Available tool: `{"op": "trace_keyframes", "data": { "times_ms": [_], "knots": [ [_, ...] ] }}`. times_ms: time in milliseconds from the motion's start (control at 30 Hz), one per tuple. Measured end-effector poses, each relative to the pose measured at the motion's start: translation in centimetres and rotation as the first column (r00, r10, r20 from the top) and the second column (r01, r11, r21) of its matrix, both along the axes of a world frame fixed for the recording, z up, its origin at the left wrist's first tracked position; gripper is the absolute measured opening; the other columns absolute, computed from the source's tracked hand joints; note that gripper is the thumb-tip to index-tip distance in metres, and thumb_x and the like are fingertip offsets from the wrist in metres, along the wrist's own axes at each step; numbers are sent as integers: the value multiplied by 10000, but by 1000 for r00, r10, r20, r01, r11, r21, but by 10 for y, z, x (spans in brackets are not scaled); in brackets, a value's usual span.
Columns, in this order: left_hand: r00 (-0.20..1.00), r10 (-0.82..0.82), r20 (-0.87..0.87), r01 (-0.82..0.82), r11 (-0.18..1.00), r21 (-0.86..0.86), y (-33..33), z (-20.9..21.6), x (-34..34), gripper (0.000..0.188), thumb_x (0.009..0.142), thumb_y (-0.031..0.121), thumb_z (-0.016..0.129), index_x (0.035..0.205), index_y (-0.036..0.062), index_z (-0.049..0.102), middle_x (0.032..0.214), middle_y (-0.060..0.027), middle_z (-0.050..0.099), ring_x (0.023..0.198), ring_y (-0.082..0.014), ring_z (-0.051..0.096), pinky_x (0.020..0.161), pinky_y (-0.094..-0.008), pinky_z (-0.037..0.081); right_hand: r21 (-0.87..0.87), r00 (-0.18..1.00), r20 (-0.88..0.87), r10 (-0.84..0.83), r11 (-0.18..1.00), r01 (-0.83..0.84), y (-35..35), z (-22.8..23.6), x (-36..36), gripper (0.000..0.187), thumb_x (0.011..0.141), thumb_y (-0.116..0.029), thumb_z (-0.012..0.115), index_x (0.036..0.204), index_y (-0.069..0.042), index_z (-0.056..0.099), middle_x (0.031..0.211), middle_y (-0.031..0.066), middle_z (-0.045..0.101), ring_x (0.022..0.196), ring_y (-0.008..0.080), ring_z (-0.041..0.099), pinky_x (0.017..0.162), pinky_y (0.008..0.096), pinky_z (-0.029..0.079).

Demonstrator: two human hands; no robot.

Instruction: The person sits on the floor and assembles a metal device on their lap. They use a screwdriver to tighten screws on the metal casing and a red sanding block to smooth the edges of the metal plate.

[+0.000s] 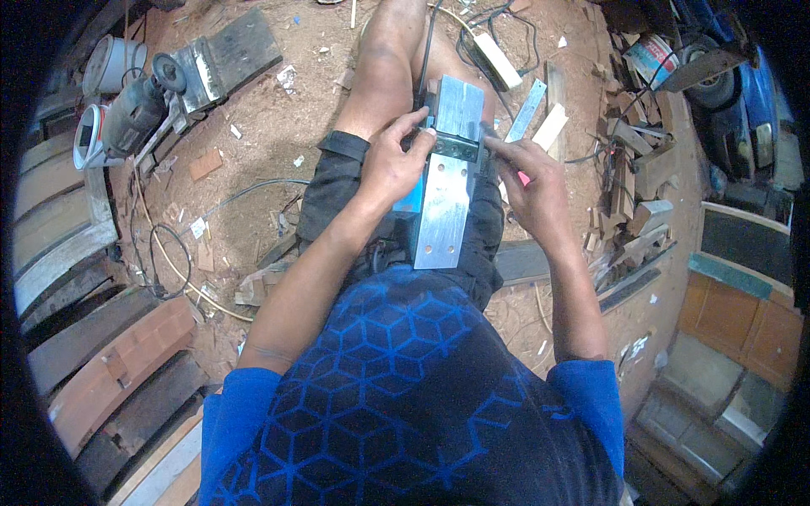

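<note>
An electric hand planer (443, 207) lies upside down across my lap, its bare metal sole facing up and its blue body showing along the left side. The dark cutter drum (454, 147) sits in the gap between the two sole plates. My left hand (396, 158) is closed round the planer's left side, thumb at the drum. My right hand (531, 179) is at the drum's right end, forefinger reaching to the planer's edge and the other fingers curled. A small pink patch shows by the right palm; what that hand holds is hidden.
A metal ruler (526, 110), a pale wood strip (550, 126) and a white power strip (498, 61) lie beyond my right hand. An angle grinder (139, 114) rests at the left near white buckets (114, 64). Wood scraps (645, 218) and cables litter the dirt floor.
</note>
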State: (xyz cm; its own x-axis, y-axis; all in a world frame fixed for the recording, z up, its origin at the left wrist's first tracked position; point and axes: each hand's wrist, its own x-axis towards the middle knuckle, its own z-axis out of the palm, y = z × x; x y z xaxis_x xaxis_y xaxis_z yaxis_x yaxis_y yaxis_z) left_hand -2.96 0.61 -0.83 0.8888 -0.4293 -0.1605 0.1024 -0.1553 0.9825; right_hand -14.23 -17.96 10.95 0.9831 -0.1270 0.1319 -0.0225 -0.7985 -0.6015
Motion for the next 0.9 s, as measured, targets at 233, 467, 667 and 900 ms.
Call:
{"op": "trace_keyframes", "data": {
  "times_ms": [233,467,667,900],
  "knots": [
    [995,-13,-96,9,999,-48,-1,-4,1,484,995,265,668,1421,37,644,1208,-216,733,1134,-270,702,985,-362,535,296,933,11,-360,892,341,-25,-59,-24,306,981,-21,671,1276,-43,750,951,151,744,858,188,704,764,341,549],
    [991,-28,-127,22,998,-50,0,-1,1,514,1001,253,665,1457,21,608,1258,-228,712,1161,-273,690,1005,-359,531,410,911,-31,-411,826,387,-28,-77,-34,339,995,-38,662,1327,-50,731,1103,156,774,984,172,714,873,328,562],
    [989,-32,-145,25,999,-46,0,3,1,517,1008,249,654,1462,8,598,1254,-229,712,1154,-258,690,1004,-354,527,500,919,-29,-393,791,354,-17,-71,-34,339,995,-65,673,1328,-31,724,1160,146,774,1003,156,705,907,319,556],
    [988,-34,-151,29,999,-33,2,5,0,511,1014,243,649,1465,8,595,1256,-221,713,1154,-247,688,1005,-343,524,478,915,-34,-401,798,367,-12,-71,-33,330,997,-77,665,1318,-43,733,1141,150,783,986,153,710,910,323,554]
  ]
}}
